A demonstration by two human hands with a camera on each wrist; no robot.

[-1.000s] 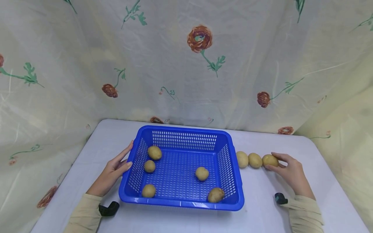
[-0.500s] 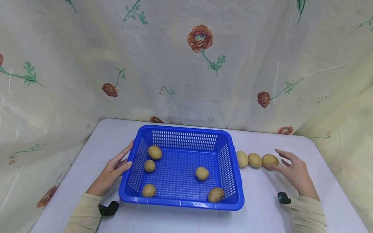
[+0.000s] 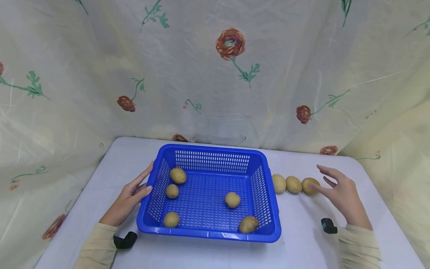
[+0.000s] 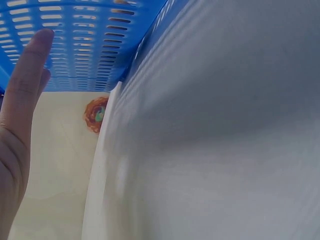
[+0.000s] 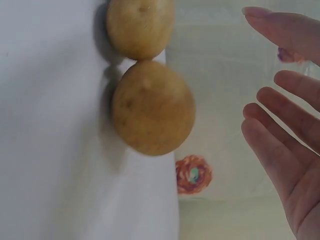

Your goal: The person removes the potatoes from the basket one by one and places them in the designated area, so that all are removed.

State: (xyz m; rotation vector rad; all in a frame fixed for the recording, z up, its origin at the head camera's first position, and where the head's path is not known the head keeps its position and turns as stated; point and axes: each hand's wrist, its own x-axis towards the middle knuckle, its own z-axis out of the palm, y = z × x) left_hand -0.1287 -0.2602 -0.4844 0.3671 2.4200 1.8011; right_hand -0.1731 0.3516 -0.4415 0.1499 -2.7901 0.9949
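A blue slotted basket [image 3: 208, 235] sits mid-table with several potatoes inside, among them one at the front right [image 3: 248, 224]. My left hand [image 3: 134, 193] lies flat against the basket's left wall, fingers straight; the left wrist view shows a finger [image 4: 22, 100] beside the blue wall [image 4: 85, 40]. Three potatoes lie in a row right of the basket. My right hand [image 3: 330, 183] hovers open just right of the end potato [image 3: 309, 185], fingers spread. In the right wrist view the fingers [image 5: 280, 135] are apart from that potato [image 5: 152, 107]; its neighbour [image 5: 140, 27] touches it.
The white table [image 3: 215, 254] is backed and flanked by a floral curtain [image 3: 231, 74] that hangs close round its edges. A black wrist mount [image 3: 125, 241] sits at my left cuff and another [image 3: 328, 225] at my right.
My right hand has let go of the end potato, opened its fingers and drawn slightly right and up. The left hand and basket have stayed put.
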